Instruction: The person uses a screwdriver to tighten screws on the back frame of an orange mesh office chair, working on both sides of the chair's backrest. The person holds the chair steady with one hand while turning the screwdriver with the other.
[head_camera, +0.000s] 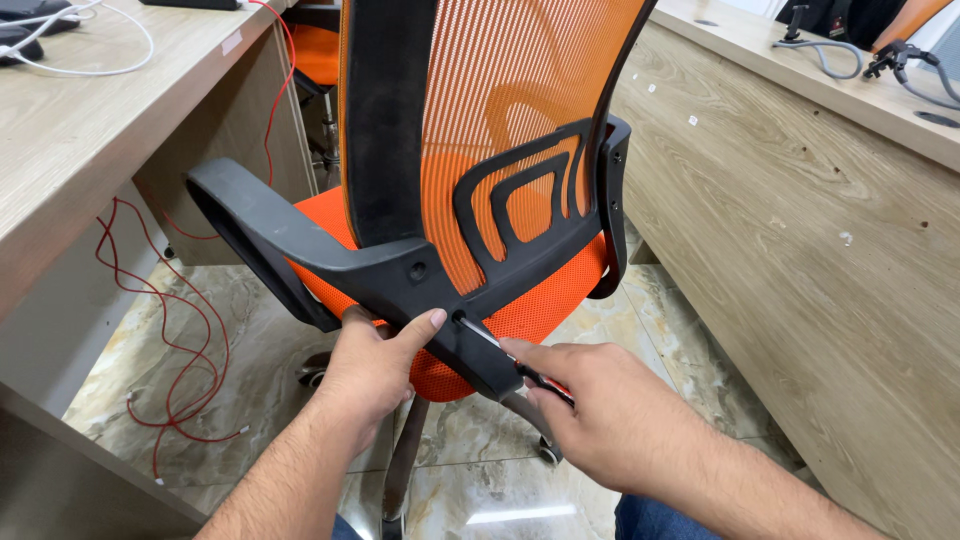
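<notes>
Room: marble-look tile floor (480, 470); two pale wood desks, one desk on the left (70, 150), one desk on the right (800, 250).
Chair: one office chair (520, 130), seen from behind, centre of view between the desks; orange mesh back, orange seat, black plastic frame, two black armrests, wheeled base partly in view.
Second chair: orange seat (315, 55) just visible beyond, under the left desk.
Cables: red wire (190, 350) looping on the floor at left; white cable on the left desktop.
Left hand (370, 370): one, fingers wrapped under the armrest bracket, thumb pressed on top.
Right hand (610, 420): one, fingers closed around a screwdriver.
Screwdriver (490, 340): one, metal shaft, tip set into a hole in the bracket.
</notes>
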